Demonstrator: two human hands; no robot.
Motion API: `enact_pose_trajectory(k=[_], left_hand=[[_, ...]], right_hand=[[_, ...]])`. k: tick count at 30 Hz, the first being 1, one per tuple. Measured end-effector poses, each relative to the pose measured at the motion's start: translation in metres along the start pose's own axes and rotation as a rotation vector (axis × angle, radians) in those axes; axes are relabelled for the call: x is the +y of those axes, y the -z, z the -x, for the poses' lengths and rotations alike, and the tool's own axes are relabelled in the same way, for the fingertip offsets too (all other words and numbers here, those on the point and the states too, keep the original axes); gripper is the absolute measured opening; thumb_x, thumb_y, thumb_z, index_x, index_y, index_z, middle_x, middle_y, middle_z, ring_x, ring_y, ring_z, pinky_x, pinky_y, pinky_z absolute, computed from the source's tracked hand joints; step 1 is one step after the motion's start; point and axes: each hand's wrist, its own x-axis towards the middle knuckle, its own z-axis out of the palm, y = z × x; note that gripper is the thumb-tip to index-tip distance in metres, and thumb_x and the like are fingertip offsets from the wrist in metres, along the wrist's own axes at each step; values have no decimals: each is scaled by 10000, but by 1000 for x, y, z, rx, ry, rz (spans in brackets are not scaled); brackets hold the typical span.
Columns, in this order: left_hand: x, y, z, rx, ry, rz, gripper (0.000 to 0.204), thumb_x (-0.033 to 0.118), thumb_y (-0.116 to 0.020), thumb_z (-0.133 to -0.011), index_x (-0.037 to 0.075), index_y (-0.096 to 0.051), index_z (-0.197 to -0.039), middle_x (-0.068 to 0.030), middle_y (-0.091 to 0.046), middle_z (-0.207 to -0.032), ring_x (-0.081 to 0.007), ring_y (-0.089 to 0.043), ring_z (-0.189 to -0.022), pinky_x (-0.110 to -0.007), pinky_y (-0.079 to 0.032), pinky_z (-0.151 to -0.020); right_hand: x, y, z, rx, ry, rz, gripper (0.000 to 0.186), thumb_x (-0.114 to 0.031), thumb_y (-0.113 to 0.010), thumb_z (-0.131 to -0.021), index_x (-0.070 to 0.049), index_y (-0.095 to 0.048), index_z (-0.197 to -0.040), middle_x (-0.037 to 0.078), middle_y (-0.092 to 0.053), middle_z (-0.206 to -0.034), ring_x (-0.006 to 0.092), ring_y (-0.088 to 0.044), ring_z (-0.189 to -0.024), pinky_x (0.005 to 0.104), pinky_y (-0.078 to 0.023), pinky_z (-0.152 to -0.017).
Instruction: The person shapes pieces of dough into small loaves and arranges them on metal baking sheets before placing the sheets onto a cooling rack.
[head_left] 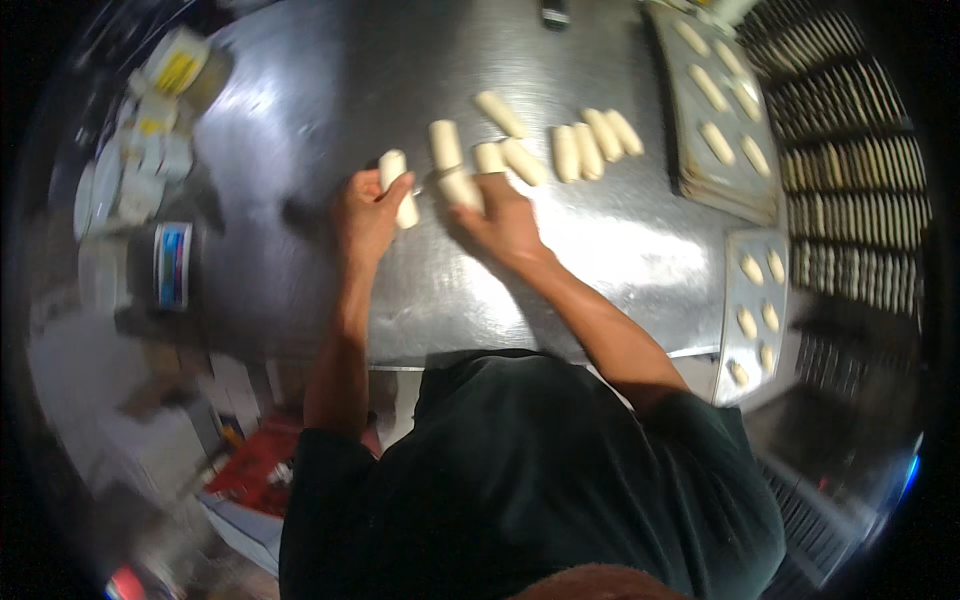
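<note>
Creamy, plump dough roll [394, 168] pinched by left fingers [361, 186]; right fingers [492, 188] clasp another roll [459, 188]

The left hand [370, 213] hides part of one dough roll [393, 164], the right hand [503, 220] another roll's [489, 156] near end. The upper edge crops a dark object [555, 13]; a yellow tub label [177, 72] is blurred.

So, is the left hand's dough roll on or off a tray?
Off: the left hand grips the dough roll over the table; trays lie right.
</note>
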Motion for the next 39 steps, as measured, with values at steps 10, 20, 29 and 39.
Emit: enact_pose_trajectory(k=[10,20,29,39], left_hand=[[-52,-27,-1,148,-208,-225,591,393,-701,-979,3,-549,-1397,-179,-588,-1350,-287,-611,-1211,-407,-506,-1016],[97,-191,83,-313,-701,99,384,68,-798,-842,-4,-667,-1196,-181,-640,-1258,-321,-636,-1135,-407,-531,-954],[234,-380,279,-1035,-574,122,372,231,-699,-973,-17,-681,-1250,-187,-696,-1169,-279,-635,-1057,-396,-519,-923],[168,-488,287,-1864,48,-107,724,307,-712,-1003,-7,-364,-1556,-154,-609,-1367,-203,-638,-1060,-348,-538,-908]], right_hand=[[-48,178,59,-65,186,-315,361,-224,-798,-879,9,-731,-1146,136,-735,-1013,224,-698,-892,366,-564,-822],[-140,384,216,143,515,38,233,-235,-775,-837,-126,-659,-1008,63,-662,-931,229,-643,-828,374,-507,-691],[55,437,277,581,404,307,213,-263,-671,-880,-75,-576,-913,69,-505,-816,271,-538,-774,443,-449,-758],[158,358,462,901,-543,374,269,-170,-803,-783,-78,-622,-960,123,-676,-837,377,-673,-793,484,-499,-707]])
